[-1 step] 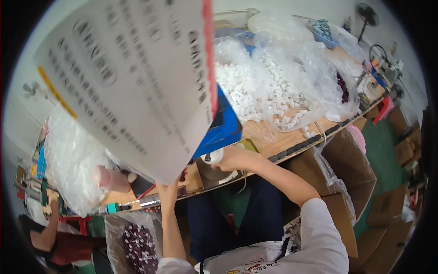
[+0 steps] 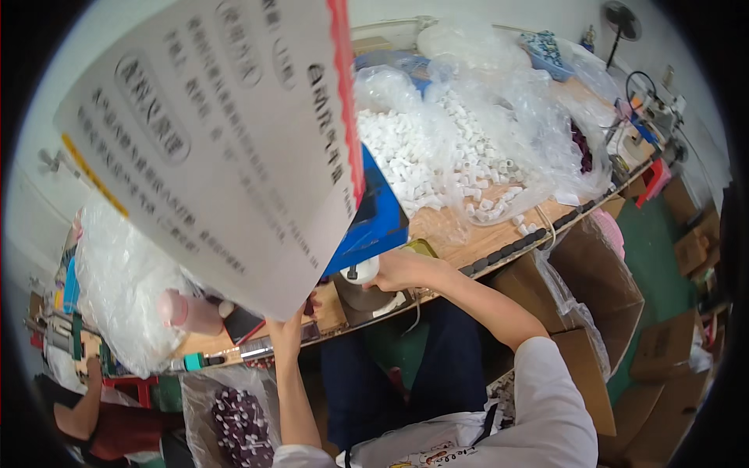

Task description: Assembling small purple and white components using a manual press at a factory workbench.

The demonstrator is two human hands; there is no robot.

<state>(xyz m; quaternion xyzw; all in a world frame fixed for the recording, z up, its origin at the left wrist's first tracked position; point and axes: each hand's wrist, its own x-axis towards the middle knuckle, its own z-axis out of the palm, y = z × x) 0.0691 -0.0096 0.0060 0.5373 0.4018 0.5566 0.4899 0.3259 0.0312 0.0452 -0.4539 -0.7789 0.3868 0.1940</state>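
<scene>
A large printed sheet (image 2: 211, 156), white with a red edge, hangs close in front and covers much of the left and middle. My left hand (image 2: 286, 331) is at the sheet's lower corner, its fingers hidden behind it, so I cannot tell whether it holds anything. Beside a blue box-like piece of equipment (image 2: 374, 214), my right hand (image 2: 398, 269) is closed on a white round part (image 2: 362, 270) with a dark piece on its face. Small dark red pieces (image 2: 310, 304) show on the bench near my left hand.
Many small white plastic caps (image 2: 398, 148) lie heaped on the bench under clear plastic (image 2: 499, 117). A pink bottle (image 2: 187, 310) stands at left. Below are a lined bin of dark red and white pieces (image 2: 242, 425) and cardboard boxes (image 2: 585, 288). Another person's arm (image 2: 87, 402) is at far left.
The printed sheet and the bench behind it have shifted slightly left in view, and the print looks sharper. Both hands stay in nearly the same places.
</scene>
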